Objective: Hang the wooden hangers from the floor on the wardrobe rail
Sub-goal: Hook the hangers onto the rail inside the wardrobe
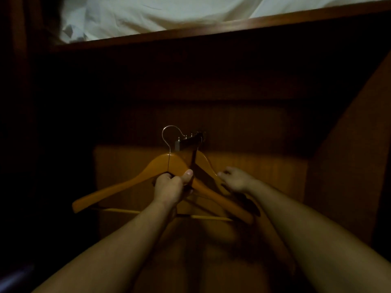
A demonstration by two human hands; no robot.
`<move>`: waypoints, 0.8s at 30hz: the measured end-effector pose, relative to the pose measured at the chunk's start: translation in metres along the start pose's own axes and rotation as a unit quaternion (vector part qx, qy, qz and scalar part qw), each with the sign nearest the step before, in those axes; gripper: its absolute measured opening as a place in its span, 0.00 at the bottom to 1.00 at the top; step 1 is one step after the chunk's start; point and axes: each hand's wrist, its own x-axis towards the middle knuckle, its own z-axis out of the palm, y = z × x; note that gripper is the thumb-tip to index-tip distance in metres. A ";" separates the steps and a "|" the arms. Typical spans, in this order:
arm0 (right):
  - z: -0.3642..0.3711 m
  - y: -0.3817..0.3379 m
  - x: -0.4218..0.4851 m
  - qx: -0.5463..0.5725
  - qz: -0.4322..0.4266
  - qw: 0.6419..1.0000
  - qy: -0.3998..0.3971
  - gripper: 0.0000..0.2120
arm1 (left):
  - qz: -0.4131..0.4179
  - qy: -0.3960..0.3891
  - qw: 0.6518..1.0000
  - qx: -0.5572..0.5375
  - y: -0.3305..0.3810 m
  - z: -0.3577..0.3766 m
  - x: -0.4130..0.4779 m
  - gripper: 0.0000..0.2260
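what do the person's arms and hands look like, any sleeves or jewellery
Two bare arms: the left forearm and right forearm show no sleeve as far as the frame reaches. The left hand and right hand are ungloved; no watch, ring or bracelet shows, though the light is dim.

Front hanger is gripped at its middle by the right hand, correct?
No. The left hand grips the front hanger at its middle, as the head view shows. The right hand is at the rear hanger.
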 end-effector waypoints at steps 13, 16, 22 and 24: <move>0.054 -0.083 -0.106 0.050 -0.203 0.968 0.142 0.21 | 0.037 -0.048 0.998 0.034 0.028 -0.032 -0.045 0.12; 0.069 -0.084 -0.120 -0.048 -0.159 0.953 0.253 0.25 | 0.031 -0.109 0.989 0.100 0.039 -0.041 -0.055 0.13; 0.064 -0.067 -0.132 -0.119 -0.087 0.942 0.300 0.31 | 0.306 -0.111 0.804 0.497 0.069 -0.075 -0.081 0.08; 0.063 -0.058 -0.134 -0.126 -0.088 0.939 0.308 0.31 | 0.397 -0.036 0.800 0.448 0.075 -0.087 -0.085 0.08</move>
